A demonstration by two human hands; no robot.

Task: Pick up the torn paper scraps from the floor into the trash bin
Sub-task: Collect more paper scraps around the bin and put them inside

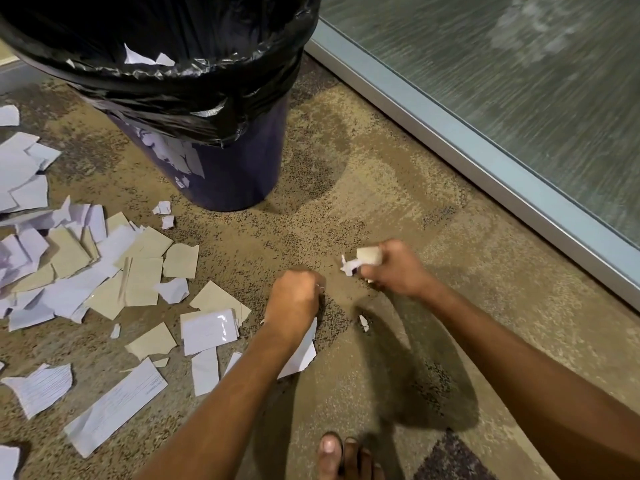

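Carpet point(398, 161) runs to the window frame point(450, 133) from 12 to 3 o'clock, bare in between. Bin point(221, 174) sits at 11, a couple scraps on its bag rim. Big paper pile point(114, 271) fills 9 o'clock. My right hand point(398, 270) is clenched round scraps point(360, 261); left hand point(294, 299) is curled knuckles-up, can't tell if it's got anything.

White and tan paper scraps point(114, 271) are being shown on speckled brown carpet point(381, 209); a dark blue trash bin point(235, 174) is being lined with glossy black bag point(173, 98).
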